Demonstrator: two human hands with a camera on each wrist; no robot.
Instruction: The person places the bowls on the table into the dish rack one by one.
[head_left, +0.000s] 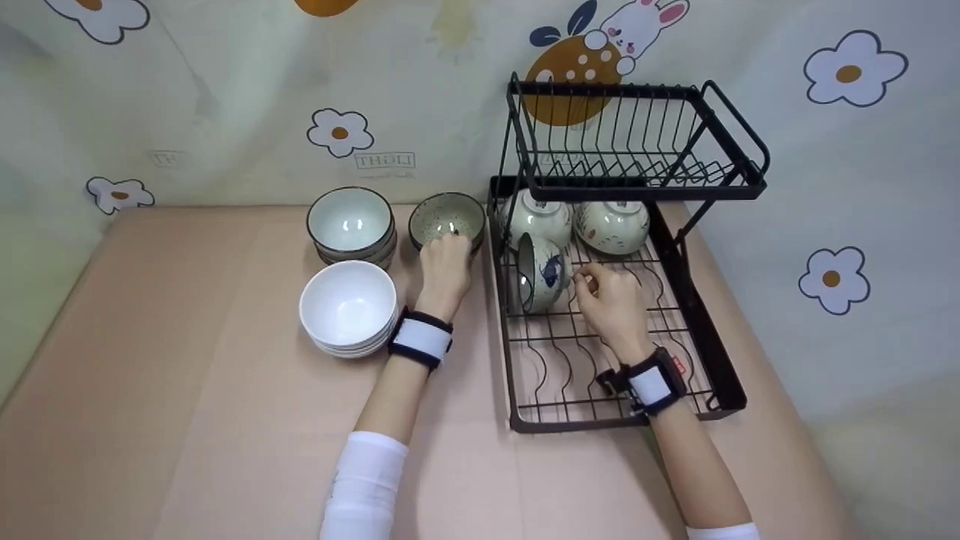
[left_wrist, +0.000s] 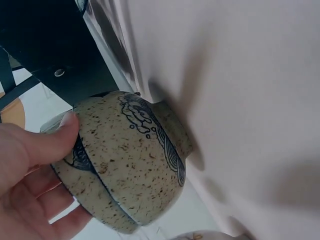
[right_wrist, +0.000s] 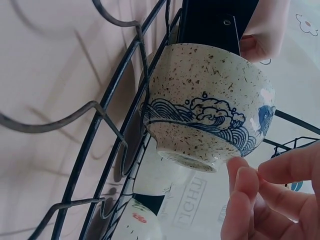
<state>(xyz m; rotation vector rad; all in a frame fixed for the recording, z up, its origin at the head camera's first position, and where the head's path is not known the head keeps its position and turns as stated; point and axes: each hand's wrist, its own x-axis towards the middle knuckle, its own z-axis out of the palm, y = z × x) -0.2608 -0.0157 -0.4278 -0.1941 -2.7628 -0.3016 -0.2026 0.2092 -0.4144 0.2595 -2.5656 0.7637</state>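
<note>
My left hand (head_left: pixel 444 276) is at the near rim of a dark-rimmed speckled bowl (head_left: pixel 442 206) beside the rack. In the left wrist view the thumb and curled fingers grip the upper of two nested speckled bowls (left_wrist: pixel 132 160) with blue wave drawings. In the dish rack's lower tier, a speckled bowl (head_left: pixel 546 281) with a blue pattern stands on its side, opening to the left. My right hand (head_left: pixel 616 306) is just right of its foot, fingers loosely bent. The right wrist view shows the fingertips (right_wrist: pixel 240 170) close by that bowl's foot; whether they touch it, I cannot tell.
The black two-tier dish rack (head_left: pixel 514 375) stands on the right of the table. Two upturned bowls, one left (head_left: pixel 541 219) and one right (head_left: pixel 613 225), sit at its back beneath the upper tier. Left of my left hand are stacked blue-white bowls (head_left: pixel 351 221) and stacked white bowls (head_left: pixel 349 307).
</note>
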